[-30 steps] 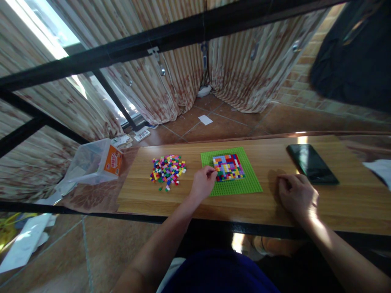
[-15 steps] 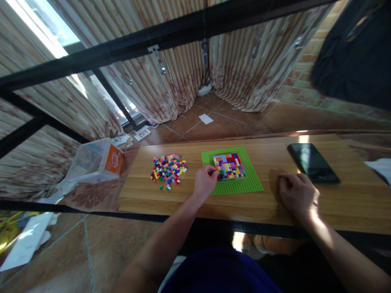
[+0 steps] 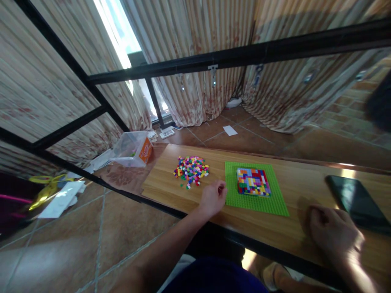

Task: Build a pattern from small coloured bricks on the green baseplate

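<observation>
Green baseplate (image 3: 249, 202) lies between left hand (image 3: 213, 198) and right hand (image 3: 337, 232) (each grip curled; whether pinching, cannot tell).

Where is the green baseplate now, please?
In the head view, the green baseplate lies right of centre on the table, between the loose bricks and the right hand.

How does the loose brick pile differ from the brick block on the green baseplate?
The loose pile is scattered with a ragged outline; the block is packed into a roughly rectangular shape. The pile lies directly on the wooden tabletop; the block sits on the green baseplate. Both mix many colours.
</observation>
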A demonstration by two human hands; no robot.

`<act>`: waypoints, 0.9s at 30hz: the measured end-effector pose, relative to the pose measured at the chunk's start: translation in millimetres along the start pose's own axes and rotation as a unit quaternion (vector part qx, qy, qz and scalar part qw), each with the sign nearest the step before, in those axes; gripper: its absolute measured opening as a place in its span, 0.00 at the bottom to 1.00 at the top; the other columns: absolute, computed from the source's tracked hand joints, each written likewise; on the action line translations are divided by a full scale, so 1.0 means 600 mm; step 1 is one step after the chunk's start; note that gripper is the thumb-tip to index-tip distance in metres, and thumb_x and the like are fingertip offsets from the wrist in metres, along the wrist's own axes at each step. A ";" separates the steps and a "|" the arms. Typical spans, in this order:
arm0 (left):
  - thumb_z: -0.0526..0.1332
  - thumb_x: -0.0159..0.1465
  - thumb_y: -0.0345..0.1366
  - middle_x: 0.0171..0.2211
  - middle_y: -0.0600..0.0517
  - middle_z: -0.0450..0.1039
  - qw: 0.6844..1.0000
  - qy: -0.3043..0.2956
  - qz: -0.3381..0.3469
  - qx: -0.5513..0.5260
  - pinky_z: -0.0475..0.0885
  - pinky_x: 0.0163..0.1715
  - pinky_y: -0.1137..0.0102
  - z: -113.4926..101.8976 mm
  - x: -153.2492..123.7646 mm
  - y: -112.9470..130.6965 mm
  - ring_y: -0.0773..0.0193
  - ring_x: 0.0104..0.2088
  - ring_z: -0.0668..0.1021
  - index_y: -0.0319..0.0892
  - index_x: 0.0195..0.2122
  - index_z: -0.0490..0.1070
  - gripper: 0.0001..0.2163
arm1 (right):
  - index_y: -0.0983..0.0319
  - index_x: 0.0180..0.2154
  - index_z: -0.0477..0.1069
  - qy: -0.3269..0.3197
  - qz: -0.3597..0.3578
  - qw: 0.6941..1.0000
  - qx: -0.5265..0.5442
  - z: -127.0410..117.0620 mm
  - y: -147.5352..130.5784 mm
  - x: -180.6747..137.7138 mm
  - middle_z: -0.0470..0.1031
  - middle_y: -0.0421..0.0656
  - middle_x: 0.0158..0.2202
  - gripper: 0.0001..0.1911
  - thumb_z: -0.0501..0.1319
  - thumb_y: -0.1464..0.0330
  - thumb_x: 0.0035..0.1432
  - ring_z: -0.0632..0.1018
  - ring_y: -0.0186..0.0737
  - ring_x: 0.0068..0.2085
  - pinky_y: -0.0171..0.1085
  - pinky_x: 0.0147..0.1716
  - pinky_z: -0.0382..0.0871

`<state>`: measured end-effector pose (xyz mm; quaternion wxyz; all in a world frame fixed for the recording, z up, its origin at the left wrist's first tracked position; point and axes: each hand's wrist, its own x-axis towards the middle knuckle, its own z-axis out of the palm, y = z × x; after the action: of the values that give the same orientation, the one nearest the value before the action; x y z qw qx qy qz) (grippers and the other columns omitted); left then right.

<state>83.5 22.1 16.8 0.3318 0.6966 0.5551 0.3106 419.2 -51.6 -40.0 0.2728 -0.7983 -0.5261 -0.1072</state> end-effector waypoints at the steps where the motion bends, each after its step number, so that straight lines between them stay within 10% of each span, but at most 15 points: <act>1: 0.58 0.64 0.31 0.34 0.51 0.78 1.000 0.009 -0.001 0.015 0.73 0.38 0.70 -0.016 -0.006 -0.011 0.65 0.33 0.78 0.41 0.40 0.73 0.06 | 0.55 0.35 0.75 -0.002 0.001 1.000 0.001 0.000 0.001 0.000 0.75 0.49 0.37 0.15 0.53 0.56 0.60 0.76 0.52 0.36 0.43 0.26 0.61; 9: 0.57 0.65 0.29 0.40 0.48 0.75 0.979 0.089 -0.021 0.181 0.72 0.43 0.67 -0.107 -0.012 -0.074 0.61 0.40 0.77 0.42 0.42 0.73 0.07 | 0.52 0.36 0.76 -0.007 0.018 1.000 0.005 0.004 0.005 -0.001 0.76 0.50 0.38 0.14 0.54 0.56 0.59 0.77 0.57 0.37 0.48 0.27 0.63; 27: 0.55 0.67 0.28 0.45 0.43 0.72 0.935 0.038 0.041 0.352 0.69 0.50 0.60 -0.078 0.039 -0.056 0.53 0.48 0.73 0.40 0.39 0.71 0.06 | 0.55 0.36 0.77 -0.007 0.016 1.000 -0.001 -0.005 -0.005 -0.001 0.75 0.49 0.37 0.14 0.55 0.59 0.59 0.76 0.52 0.35 0.44 0.27 0.61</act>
<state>31.5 56.1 18.8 0.0314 0.7789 0.6117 0.1351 416.5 -52.9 -36.5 0.2698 -0.8077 -0.5150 -0.0981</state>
